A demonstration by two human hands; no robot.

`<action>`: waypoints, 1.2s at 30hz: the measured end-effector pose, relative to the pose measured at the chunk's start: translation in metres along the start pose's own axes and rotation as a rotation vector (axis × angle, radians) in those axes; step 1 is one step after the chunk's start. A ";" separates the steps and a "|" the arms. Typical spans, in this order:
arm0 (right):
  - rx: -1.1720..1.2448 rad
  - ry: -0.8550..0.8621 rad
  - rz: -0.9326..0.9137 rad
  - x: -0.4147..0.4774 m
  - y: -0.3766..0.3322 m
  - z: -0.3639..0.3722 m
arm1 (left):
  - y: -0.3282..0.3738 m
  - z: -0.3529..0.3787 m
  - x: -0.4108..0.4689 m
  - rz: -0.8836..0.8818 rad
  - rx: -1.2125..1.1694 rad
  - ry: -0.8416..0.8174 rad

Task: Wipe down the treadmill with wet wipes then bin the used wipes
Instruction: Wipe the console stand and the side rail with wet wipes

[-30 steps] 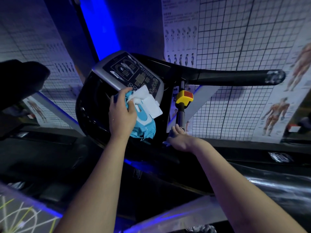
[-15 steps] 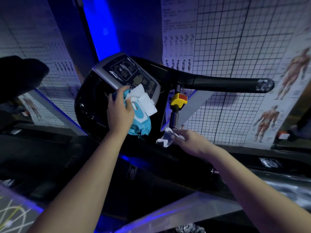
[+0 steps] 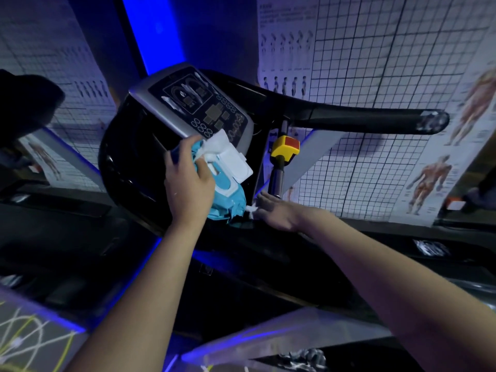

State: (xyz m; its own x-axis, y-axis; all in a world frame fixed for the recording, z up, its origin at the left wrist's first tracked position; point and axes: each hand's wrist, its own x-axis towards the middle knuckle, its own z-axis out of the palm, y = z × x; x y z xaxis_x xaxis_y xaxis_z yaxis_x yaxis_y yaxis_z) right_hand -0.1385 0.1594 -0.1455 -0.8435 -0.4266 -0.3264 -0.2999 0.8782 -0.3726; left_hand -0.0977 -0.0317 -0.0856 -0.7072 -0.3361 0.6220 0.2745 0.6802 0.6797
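The treadmill console (image 3: 188, 103) is a grey panel with dark buttons on a black housing. My left hand (image 3: 188, 181) grips a blue wet-wipe pack (image 3: 228, 194) against the housing below the console; its white lid flap is open and a white wipe (image 3: 217, 146) sticks out at the top. My right hand (image 3: 276, 213) lies flat, fingers extended, on the black ledge by the metal post, pressing a small white wipe (image 3: 251, 209) whose edge shows at the fingertips.
A yellow safety switch with a red top (image 3: 285, 150) sits on the post (image 3: 276, 178) just above my right hand. The black handrail (image 3: 362, 120) runs right. Grid and anatomy posters (image 3: 389, 76) cover the wall behind. The dark treadmill deck (image 3: 241, 269) lies below.
My right hand, which had lifted the small wipe up and away half a second ago, is back down flat on the ledge beside the post. The left hand has kept holding the pack.
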 end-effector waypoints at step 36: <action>0.017 0.302 0.212 -0.122 -0.027 0.046 | 0.004 0.000 0.001 -0.033 -0.006 -0.033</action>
State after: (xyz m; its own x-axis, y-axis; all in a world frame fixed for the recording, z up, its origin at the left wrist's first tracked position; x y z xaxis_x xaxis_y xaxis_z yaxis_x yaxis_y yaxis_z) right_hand -0.0070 0.1778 -0.1358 -0.9803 -0.1506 -0.1277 -0.0994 0.9353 -0.3397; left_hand -0.0975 -0.0295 -0.0819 -0.7370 -0.3368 0.5860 0.2546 0.6648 0.7023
